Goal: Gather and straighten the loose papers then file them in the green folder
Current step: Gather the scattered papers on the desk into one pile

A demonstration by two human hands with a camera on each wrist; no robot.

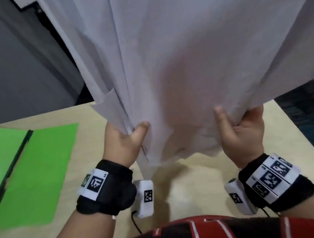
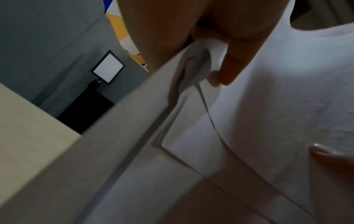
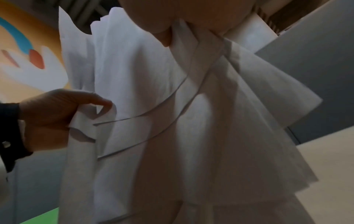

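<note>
A bundle of several white papers [image 1: 174,58] stands upright above the table, filling most of the head view. My left hand [image 1: 124,140] grips its lower left edge, thumb in front. My right hand [image 1: 239,127] grips the lower right edge, thumb pressed on the front sheet. The sheets are uneven and fan apart, their loose edges showing in the left wrist view [image 2: 191,136] and right wrist view [image 3: 172,121]. The green folder [image 1: 31,172] lies open and flat on the table at the left, apart from both hands.
The light wooden table [image 1: 189,183] runs under the papers, its right edge near my right wrist. A grey wall or partition [image 1: 9,67] stands behind at the left. My red and black shirt [image 1: 204,234] fills the bottom of the head view.
</note>
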